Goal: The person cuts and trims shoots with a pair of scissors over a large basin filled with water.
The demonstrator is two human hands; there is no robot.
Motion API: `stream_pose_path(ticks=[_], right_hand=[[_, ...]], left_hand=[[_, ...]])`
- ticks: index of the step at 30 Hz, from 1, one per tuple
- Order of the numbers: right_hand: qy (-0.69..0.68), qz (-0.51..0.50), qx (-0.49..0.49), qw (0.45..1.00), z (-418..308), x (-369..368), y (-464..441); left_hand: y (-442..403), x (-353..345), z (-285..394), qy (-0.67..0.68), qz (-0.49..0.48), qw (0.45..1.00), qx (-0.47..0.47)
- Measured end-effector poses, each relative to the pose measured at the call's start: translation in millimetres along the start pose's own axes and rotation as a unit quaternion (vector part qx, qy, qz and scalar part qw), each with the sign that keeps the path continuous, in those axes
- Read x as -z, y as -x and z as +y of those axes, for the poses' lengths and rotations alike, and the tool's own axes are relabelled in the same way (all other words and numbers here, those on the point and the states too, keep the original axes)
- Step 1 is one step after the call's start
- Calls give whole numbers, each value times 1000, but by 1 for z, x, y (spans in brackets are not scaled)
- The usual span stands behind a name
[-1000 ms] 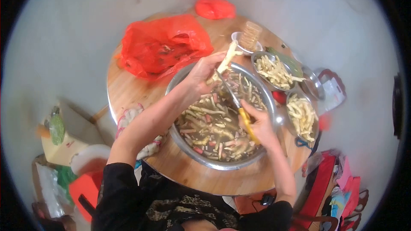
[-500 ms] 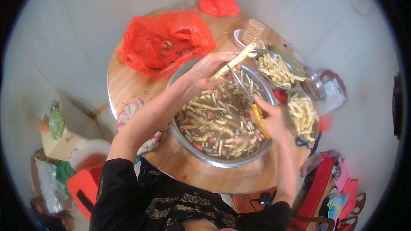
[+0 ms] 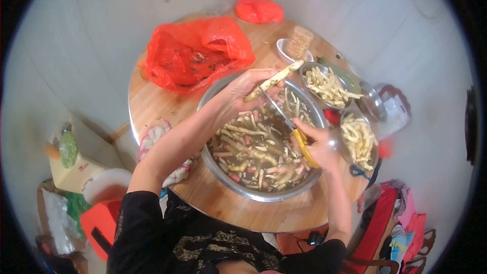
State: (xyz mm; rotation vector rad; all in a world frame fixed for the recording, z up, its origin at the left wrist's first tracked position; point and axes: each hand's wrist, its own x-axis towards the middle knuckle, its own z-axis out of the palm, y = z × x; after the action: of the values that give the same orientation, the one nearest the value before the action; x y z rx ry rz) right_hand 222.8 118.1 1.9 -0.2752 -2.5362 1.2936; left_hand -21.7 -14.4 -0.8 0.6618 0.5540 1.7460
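Above the basin, my left hand (image 3: 247, 85) is closed on a long, pale, knobbly root-like piece (image 3: 282, 75), which slants up to the right. My right hand (image 3: 323, 146) grips yellow-handled scissors (image 3: 303, 148) by their handles. The scissor blades point up and left, with their tips at the underside of the piece. Below both hands is a wide metal basin (image 3: 243, 193) of murky water, full of cut pale, yellowish and pink pieces. Two metal bowls of similar pale pieces stand at the right, one further back (image 3: 306, 80) and one nearer (image 3: 376, 156).
An open red plastic bag (image 3: 198, 53) with dark bits inside lies at the back left of the round wooden table (image 3: 213, 200). Behind are a tied red bag (image 3: 258, 9) and a white dish (image 3: 284, 50) with a packet. A striped cloth (image 3: 152, 134) lies left.
The held piece has turned in my left hand, and its branched end no longer shows. The scissors have shifted slightly left and down, with their tips further along the piece towards my palm.
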Motion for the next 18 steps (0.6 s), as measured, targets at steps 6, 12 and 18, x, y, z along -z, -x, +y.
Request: stream_pose_path(ticks=[6, 12, 18], right_hand=[[187, 121, 227, 948, 14, -15, -8], [78, 81, 93, 989, -1, -12, 4], [3, 83, 10, 997, 3, -15, 15]], left_hand=[[1, -11, -2, 61, 23, 998, 3], [-1, 3, 0, 16, 43, 999, -23], [4, -6, 1, -21, 89, 996, 7]])
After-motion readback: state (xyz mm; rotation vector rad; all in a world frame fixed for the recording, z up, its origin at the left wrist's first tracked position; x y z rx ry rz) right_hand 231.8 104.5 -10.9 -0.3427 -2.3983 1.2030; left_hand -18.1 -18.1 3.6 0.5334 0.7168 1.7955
